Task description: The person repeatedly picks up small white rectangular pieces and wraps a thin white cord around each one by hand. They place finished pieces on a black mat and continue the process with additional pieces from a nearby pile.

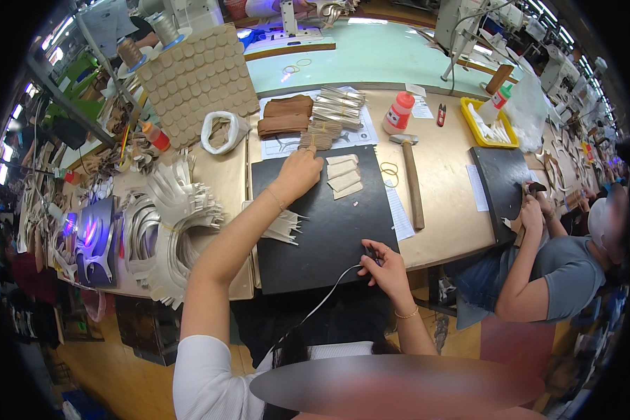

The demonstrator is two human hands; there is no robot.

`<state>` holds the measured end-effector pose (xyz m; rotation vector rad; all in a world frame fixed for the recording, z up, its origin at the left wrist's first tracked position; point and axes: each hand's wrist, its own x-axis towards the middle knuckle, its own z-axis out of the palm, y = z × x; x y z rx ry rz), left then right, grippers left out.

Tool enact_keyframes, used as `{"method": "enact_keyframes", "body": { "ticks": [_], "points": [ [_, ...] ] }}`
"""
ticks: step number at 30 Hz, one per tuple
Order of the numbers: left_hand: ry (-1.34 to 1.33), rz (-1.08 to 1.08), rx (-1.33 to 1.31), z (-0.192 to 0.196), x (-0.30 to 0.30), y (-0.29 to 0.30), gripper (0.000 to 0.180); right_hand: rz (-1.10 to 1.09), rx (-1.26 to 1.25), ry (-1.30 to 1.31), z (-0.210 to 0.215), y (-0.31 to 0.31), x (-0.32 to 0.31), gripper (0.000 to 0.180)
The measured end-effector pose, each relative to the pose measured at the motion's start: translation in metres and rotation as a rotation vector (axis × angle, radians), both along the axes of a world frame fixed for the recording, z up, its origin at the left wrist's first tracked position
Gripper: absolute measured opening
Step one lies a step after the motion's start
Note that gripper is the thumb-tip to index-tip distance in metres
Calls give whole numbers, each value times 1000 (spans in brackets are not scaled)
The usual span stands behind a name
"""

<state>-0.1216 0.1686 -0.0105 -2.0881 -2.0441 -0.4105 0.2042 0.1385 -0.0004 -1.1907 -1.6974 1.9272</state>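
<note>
Small beige cut pieces (344,175) lie upper centre on the black mat (322,238), left hand (297,171) resting open-fingered just beside them, right hand (383,269) at lower centre closed on a dark corded tool (368,253), hammer (409,178) right of the mat.

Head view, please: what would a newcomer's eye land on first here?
The big black rectangular work mat at the table's centre, with the left hand reaching to its far edge beside small beige cut pieces. The right hand holds a dark corded tool at the mat's near right corner.
</note>
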Motion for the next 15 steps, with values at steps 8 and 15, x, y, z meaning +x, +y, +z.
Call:
{"method": "enact_keyframes", "body": {
  "ticks": [8, 15],
  "points": [
    [68, 61, -81, -1, 7, -1, 8, -2, 14, 3, 2, -3, 1, 43],
    [24, 145, -58, -1, 9, -2, 19, -1, 6, 7, 0, -6, 5, 43]
  ]
}}
